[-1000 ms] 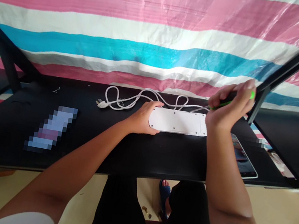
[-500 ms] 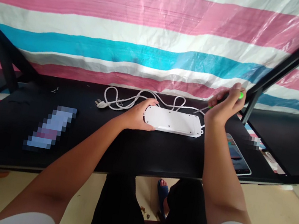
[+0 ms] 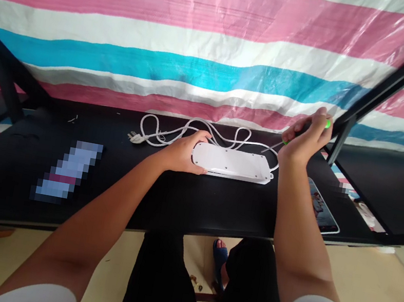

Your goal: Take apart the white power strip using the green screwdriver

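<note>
A white power strip [image 3: 236,164] lies on the black table, its flat back with several screw holes facing up. My left hand [image 3: 186,153] grips its left end, thumb along the near edge and fingers over the far edge. In my right hand [image 3: 308,136], raised past the strip's right end, is a screwdriver [image 3: 272,146] with a dark and green handle. Its thin metal shaft slants down to the left, and the tip is near the strip's far right corner; I cannot tell whether it touches. The strip's white cord [image 3: 191,124] loops behind it, ending in a plug [image 3: 137,138] at the left.
A blurred-out rectangular object [image 3: 69,169] lies on the left of the table [image 3: 208,201]. A phone [image 3: 322,208] is partly behind my right forearm. Black metal frame bars [image 3: 344,139] rise at both sides, and a striped plastic sheet [image 3: 199,75] hangs behind.
The near edge of the power strip looks slightly lifted, with a thin dark line along it. The strip sits slightly further left in view. My right hand keeps the screwdriver at nearly the same place.
</note>
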Action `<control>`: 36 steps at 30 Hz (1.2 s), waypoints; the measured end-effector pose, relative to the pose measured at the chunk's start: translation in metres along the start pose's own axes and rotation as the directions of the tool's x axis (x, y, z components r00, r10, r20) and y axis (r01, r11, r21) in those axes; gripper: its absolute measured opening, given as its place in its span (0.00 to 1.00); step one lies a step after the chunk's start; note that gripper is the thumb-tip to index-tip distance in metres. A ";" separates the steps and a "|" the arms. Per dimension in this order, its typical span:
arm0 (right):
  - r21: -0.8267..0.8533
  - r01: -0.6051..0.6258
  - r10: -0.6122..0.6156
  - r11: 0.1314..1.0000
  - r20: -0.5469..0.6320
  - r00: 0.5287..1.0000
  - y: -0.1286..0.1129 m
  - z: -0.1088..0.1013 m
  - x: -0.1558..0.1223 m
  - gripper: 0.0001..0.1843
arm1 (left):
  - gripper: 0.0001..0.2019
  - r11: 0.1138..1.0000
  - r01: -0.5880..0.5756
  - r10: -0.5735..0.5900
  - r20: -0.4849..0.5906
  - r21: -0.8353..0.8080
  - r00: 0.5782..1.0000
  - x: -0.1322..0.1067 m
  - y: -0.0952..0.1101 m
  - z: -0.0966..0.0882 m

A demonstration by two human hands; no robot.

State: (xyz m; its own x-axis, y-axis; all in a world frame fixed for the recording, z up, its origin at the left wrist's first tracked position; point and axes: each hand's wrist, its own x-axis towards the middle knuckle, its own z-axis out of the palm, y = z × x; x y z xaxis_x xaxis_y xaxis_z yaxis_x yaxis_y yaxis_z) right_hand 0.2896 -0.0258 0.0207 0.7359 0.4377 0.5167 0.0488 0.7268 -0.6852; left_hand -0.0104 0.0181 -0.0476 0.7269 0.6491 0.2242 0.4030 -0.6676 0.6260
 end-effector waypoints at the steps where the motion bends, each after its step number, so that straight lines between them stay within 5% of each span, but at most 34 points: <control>1: -0.003 -0.004 0.004 1.000 0.000 1.000 0.001 -0.001 0.001 0.19 | 0.49 1.000 -0.012 0.012 -0.008 -0.004 1.000 0.000 0.000 0.000; 10: -0.052 -0.063 0.064 0.997 0.011 0.998 0.009 -0.006 0.006 0.22 | 0.56 0.999 0.033 -0.032 0.019 -0.031 0.999 0.001 0.000 0.000; 25: -0.073 -0.041 0.040 0.996 -0.010 0.999 0.002 -0.003 0.004 0.20 | 0.41 0.993 -0.008 0.004 0.042 0.114 0.999 0.000 0.006 -0.006; 36: -0.168 0.024 0.019 0.985 0.246 0.969 0.019 -0.003 0.000 0.26 | 0.36 0.993 0.017 -0.026 0.075 0.114 0.997 0.000 0.008 -0.008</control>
State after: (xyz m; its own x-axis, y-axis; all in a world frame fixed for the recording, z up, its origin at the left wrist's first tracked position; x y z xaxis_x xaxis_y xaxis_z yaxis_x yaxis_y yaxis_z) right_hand 0.2926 -0.0132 0.0060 0.5477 0.5680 0.6144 0.1792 0.6377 -0.7492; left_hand -0.0119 0.0154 -0.0366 0.7558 0.6370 0.1517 0.4760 -0.6936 0.5407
